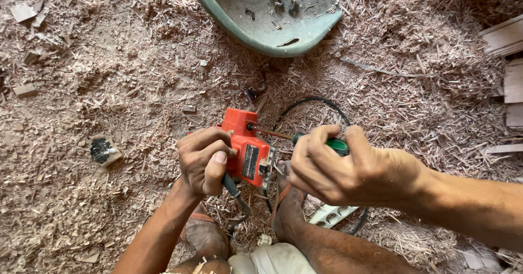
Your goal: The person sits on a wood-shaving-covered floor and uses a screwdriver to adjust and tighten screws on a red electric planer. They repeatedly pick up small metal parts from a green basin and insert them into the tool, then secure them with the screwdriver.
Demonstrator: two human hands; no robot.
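Note:
An orange power tool (246, 146) with a metal label plate lies on a floor of wood shavings, between my feet. My left hand (202, 159) grips its left side and holds it steady. My right hand (332, 167) is closed around the green handle of a screwdriver (305, 137). The thin shaft runs left, and its tip meets a screw on the upper face of the tool. A black cable (313, 100) loops behind the tool.
A cracked green plastic seat (267, 12) lies upside down at the top. Wooden boards (509, 61) are stacked at the right edge. A small block with a black patch (103, 151) sits to the left. A white perforated piece (331, 215) lies under my right wrist.

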